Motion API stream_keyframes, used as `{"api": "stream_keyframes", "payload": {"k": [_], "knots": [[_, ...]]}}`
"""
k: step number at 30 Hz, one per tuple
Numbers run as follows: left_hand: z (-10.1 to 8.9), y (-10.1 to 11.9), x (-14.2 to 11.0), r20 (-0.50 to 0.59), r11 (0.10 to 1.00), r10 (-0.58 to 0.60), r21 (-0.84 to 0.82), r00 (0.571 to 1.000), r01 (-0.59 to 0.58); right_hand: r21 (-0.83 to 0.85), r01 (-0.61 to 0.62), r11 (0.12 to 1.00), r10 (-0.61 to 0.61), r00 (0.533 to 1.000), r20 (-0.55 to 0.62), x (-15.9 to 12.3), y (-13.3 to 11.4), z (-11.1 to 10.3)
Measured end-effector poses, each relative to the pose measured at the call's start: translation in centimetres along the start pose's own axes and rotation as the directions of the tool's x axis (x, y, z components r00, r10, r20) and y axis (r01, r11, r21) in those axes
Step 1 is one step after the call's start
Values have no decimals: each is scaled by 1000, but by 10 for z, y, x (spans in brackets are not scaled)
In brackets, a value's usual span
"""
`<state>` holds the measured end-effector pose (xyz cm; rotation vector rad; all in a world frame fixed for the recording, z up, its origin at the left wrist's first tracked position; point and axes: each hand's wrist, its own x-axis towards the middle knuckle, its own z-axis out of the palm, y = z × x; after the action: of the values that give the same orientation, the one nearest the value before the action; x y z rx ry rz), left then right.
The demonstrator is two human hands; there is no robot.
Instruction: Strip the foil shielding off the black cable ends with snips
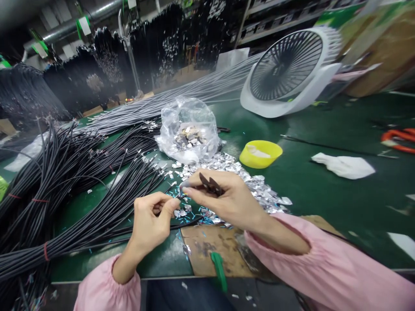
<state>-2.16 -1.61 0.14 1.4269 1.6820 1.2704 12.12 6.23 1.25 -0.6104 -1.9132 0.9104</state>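
Observation:
My left hand point(149, 222) pinches the end of a thin black cable point(182, 196) between thumb and forefinger. Close against it, my right hand point(231, 201) is closed around small dark wire cutters point(211, 185). Their jaws stick up past the fingers, and the handles are hidden in the palm. The right thumb and forefinger, one with a grey finger cover point(185, 185), meet at the cable tip. Under and behind both hands lie scraps of silver foil point(266, 192) and snipped blue wire bits point(194, 211).
Bundled black cables point(106, 211) fill the left side. A clear plastic bag point(189, 129) of scraps stands ahead, with a yellow bowl point(261, 154) and white fan point(288, 73) to its right. Farther right are a white cloth-like piece point(343, 166) and an orange-handled tool point(398, 140). Brown board point(214, 248) covers the near edge.

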Motion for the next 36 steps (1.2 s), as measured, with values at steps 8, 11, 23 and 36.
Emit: {"api": "stream_keyframes", "payload": {"k": [8, 11, 23, 36], "knots": [[2, -3, -1, -121, 997, 43, -56, 992, -50, 175, -368, 913, 335, 922, 194, 2, 7, 1], [-1, -1, 0, -176, 992, 2, -126, 984, -25, 159, -281, 947, 263, 957, 127, 1, 8, 3], [-3, 3, 1, -199, 989, 71, -113, 977, -95, 59, -82, 995, 75, 990, 118, -5, 4, 4], [3, -10, -3, -284, 784, 578, 456, 765, -422, 123, -131, 984, 113, 983, 146, -5, 3, 4]]}}
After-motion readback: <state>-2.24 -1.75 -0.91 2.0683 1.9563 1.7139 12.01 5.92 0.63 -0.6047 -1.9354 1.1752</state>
